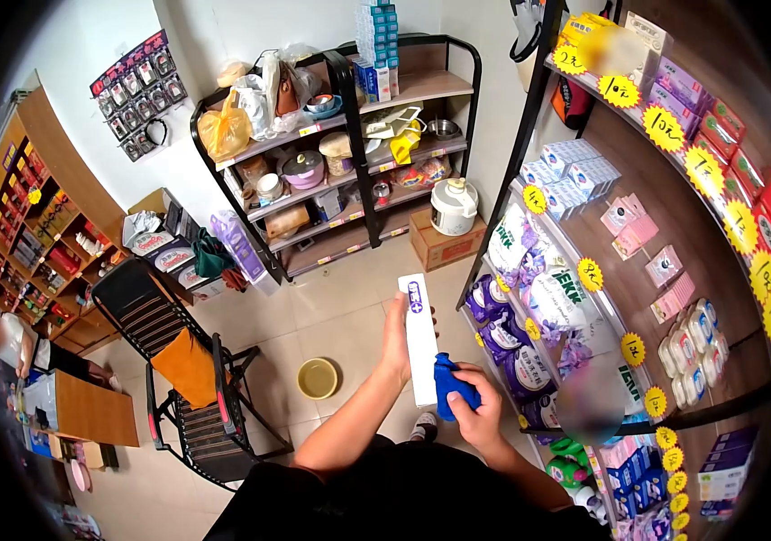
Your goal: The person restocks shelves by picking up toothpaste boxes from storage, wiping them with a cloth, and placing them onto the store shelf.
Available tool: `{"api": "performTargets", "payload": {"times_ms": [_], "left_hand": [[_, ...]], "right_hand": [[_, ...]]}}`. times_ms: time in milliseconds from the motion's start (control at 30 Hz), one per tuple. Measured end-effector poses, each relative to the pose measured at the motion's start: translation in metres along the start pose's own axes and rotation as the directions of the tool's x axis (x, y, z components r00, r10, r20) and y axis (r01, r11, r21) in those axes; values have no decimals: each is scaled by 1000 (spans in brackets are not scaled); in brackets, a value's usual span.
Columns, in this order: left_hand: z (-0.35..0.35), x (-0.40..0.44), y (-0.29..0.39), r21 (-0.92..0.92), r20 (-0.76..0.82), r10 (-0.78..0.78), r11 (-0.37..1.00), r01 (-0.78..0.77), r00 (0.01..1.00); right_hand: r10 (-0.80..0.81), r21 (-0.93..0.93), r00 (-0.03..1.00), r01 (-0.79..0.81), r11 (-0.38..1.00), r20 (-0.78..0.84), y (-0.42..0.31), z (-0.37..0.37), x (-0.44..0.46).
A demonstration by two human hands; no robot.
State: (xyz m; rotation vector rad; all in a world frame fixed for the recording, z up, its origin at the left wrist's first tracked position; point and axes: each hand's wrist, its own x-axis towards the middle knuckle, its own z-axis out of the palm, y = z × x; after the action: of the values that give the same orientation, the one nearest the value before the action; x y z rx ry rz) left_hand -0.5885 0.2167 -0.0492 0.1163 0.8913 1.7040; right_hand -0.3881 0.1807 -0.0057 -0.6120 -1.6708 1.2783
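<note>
A long white box [420, 338] with purple print near its top stands upright in front of me. My left hand [393, 343] is closed around it, the thumb on its near left side and fingertips showing past its right edge. In my right hand [481, 408] is a bunched blue cloth [453, 386], gripped between thumb and fingers. The cloth touches the lower right part of the box. Part of the cloth is hidden by my right fingers.
To my right stands a shelf with laundry bags [555, 296], soap packs [693, 352] and yellow price tags. On the floor are a beige basin [318, 379] and a folding chair [191, 437] with an orange cloth [185, 368]. Shelves [313, 185] line the back; a person [20, 347] stands far left.
</note>
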Motion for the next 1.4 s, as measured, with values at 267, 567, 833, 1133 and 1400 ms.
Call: {"api": "performTargets", "payload": {"times_ms": [267, 567, 833, 1133, 1400], "left_hand": [[-48, -70, 43, -203, 320, -194, 942, 266, 928], [-97, -149, 46, -299, 478, -186, 885, 357, 859], [-107, -175, 27, -9, 434, -208, 972, 235, 876], [-82, -188, -8, 83, 385, -378, 923, 376, 842], [-47, -195, -64, -11, 577, -521, 765, 644, 629]], "right_hand": [[-372, -325, 842, 505, 800, 391, -24, 48, -43], [-425, -571, 824, 567, 594, 375, -52, 107, -26], [-376, -660, 879, 471, 585, 294, -76, 107, 3], [-294, -558, 948, 179, 811, -123, -68, 68, -32], [-329, -696, 944, 245, 675, 13, -92, -5, -95]]}}
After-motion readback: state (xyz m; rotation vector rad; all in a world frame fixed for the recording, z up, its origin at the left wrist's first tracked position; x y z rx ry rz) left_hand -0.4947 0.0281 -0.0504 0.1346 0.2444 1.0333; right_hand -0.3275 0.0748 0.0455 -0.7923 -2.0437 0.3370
